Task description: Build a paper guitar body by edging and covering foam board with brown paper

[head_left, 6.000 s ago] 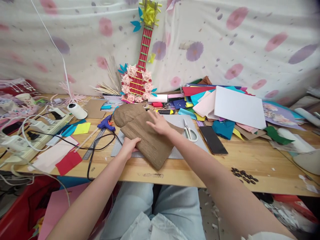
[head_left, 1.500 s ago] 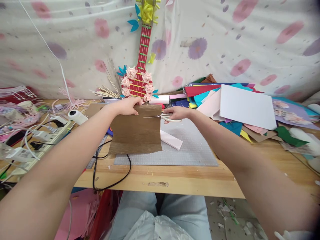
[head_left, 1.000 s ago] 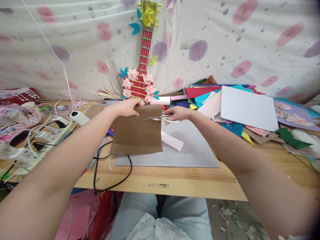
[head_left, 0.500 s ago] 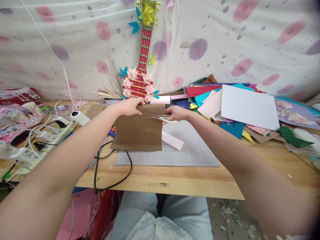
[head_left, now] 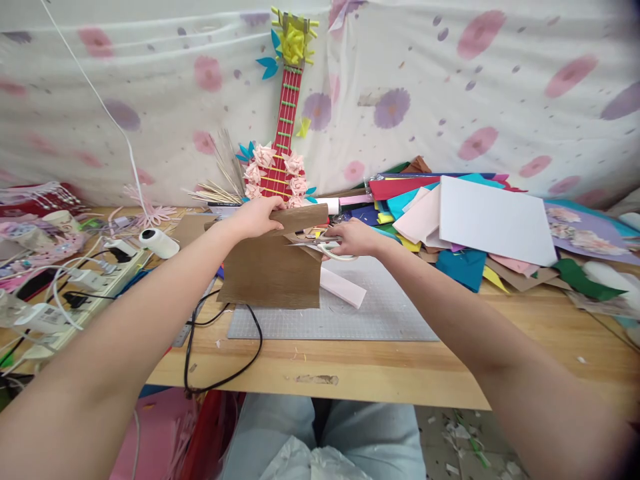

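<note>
My left hand (head_left: 260, 217) grips a sheet of brown paper (head_left: 270, 272) near its top edge, thumb on the near side. A cut runs in from the sheet's right side, so an upper strip (head_left: 303, 217) stands apart from the larger lower piece. My right hand (head_left: 353, 239) holds scissors (head_left: 327, 247) with white handles, their blades pointing left into the gap. Under the sheet lies a grey cutting mat (head_left: 390, 300), with a folded pale pink paper strip (head_left: 343, 287) on it.
A red paper guitar (head_left: 283, 150) with pink flowers leans at the back. Coloured sheets and a white board (head_left: 495, 220) are piled right. A power strip (head_left: 95, 287) with plugs and a white thread spool (head_left: 159, 243) stand left. A black cable (head_left: 225, 385) loops near the table edge.
The cut in the brown paper has opened from the right, parting the upper strip from the lower piece. The right hand with the scissors has shifted slightly down. The view has tilted up a little.
</note>
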Tool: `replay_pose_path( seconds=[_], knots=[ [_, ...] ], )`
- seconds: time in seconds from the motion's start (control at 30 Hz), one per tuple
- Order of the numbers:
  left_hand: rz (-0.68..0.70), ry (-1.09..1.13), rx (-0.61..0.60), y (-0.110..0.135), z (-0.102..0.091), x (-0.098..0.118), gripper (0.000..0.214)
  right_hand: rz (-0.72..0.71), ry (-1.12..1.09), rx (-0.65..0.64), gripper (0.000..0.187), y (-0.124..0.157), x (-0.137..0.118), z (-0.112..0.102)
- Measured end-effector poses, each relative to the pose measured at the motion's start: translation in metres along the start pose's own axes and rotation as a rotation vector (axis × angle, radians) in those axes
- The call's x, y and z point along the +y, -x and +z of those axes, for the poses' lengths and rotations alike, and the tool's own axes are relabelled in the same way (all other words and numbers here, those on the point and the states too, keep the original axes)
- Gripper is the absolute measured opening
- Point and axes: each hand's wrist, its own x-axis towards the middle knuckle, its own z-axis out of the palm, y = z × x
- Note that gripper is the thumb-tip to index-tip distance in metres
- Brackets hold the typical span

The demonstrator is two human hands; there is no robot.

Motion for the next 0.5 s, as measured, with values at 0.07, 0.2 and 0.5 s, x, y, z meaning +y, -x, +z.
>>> replay_pose_path(
  seconds=[0.07,0.2,0.5],
  knots=[
    [-0.004,0.014,0.004,0.002,0.0,0.002,0.039,0.017,-0.022,-0.005,0.056,0.003,0.0,0.001],
    [0.011,0.051,-0.022,0.005,-0.001,0.006,0.04,0.013,-0.108,0.003,0.055,0.002,0.001,0.003],
    [0.09,-0.06,-0.031,0.0,-0.012,0.017,0.041,-0.052,-0.189,0.121,0.059,-0.01,-0.01,0.016]
  ],
)
